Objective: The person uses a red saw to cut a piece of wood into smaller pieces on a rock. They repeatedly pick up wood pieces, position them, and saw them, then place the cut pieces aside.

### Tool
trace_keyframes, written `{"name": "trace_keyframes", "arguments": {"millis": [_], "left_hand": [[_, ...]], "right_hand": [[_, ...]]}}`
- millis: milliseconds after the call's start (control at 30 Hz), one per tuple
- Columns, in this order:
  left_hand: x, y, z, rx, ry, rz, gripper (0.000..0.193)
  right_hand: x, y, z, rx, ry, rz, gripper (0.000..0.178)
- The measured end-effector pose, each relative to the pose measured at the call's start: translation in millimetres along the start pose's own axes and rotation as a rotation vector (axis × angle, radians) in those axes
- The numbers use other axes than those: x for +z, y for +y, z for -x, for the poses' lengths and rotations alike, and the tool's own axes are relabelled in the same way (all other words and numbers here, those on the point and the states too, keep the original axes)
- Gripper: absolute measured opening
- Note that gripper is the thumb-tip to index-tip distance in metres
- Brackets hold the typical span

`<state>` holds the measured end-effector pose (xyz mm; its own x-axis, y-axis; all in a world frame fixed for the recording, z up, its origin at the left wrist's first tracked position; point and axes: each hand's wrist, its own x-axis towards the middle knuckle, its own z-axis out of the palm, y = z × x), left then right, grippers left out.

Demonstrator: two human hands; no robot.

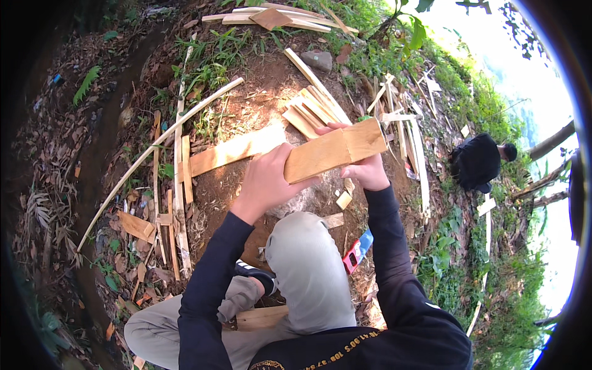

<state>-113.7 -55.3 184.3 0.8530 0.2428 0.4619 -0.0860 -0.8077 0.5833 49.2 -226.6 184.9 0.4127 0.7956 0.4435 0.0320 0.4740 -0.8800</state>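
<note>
Both hands hold a short, flat piece of wooden board [317, 157] in front of my raised knee. My left hand [264, 179] grips its left end, thumb along the lower edge. My right hand [369, 172] is wrapped round it nearer the right end, with fingers showing behind the far edge and the thumb below. Across the wood near the right end runs a line; whether it is a cut or the edge of a second piece, I cannot tell. Beside my right forearm lies a tool with a red handle [353, 256] and a blue part, probably a handsaw.
Several wooden slats [311, 110] lie stacked beyond my hands. A wide plank [231, 151] rests on the soil at the left, near a long curved strip [154, 145]. More strips [277, 20] lie at the far edge. A person in dark clothing [478, 161] is off to the right.
</note>
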Motion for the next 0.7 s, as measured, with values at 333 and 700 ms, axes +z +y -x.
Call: {"name": "trace_keyframes", "arguments": {"millis": [333,700], "left_hand": [[-62,-35,20,-0.28,0.32,0.414,0.038],[-74,16,26,-0.308,0.231,1.085,0.028]], "right_hand": [[-31,-38,24,-0.121,0.21,-0.018,0.094],[-52,-22,35,-0.24,0.218,-0.279,0.097]]}}
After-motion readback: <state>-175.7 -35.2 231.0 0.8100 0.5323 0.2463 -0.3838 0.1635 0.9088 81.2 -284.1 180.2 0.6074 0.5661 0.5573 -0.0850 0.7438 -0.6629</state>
